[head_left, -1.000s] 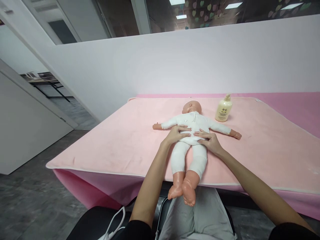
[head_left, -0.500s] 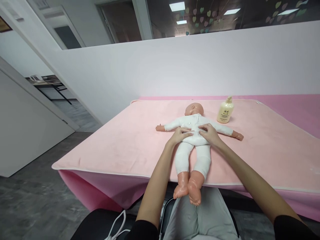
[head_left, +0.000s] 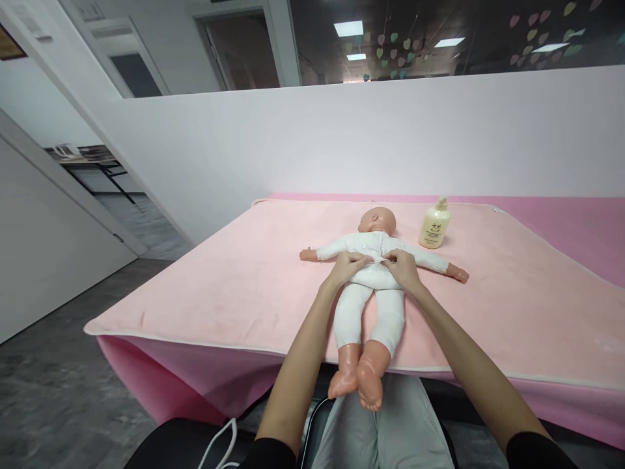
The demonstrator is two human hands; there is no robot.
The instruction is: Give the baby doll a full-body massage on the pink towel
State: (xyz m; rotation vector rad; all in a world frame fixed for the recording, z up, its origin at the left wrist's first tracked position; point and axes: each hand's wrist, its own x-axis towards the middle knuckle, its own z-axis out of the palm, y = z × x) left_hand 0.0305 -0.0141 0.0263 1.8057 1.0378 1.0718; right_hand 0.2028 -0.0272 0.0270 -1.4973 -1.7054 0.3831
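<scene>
A baby doll with a white cloth body and bare plastic head, hands and feet lies stretched out, its arms spread and its head turned to the left. My left hand is closed on the left side of its trunk, pinching up the white cloth. From the other side my right hand pinches the same cloth. Between the two hands the fabric bunches into a small fold, and the fingertips are close together. The doll's feet hang past the table's front edge, over my lap.
Right of the doll's head stands a pale yellow pump bottle. A light pink blanket covers the table over a darker pink cloth. Behind rises a white partition. A black chair with a white cable is at lower left.
My hands have come closer together at the middle of the doll's trunk, and the cloth between them is now pinched into a fold. The camera view has shifted slightly.
</scene>
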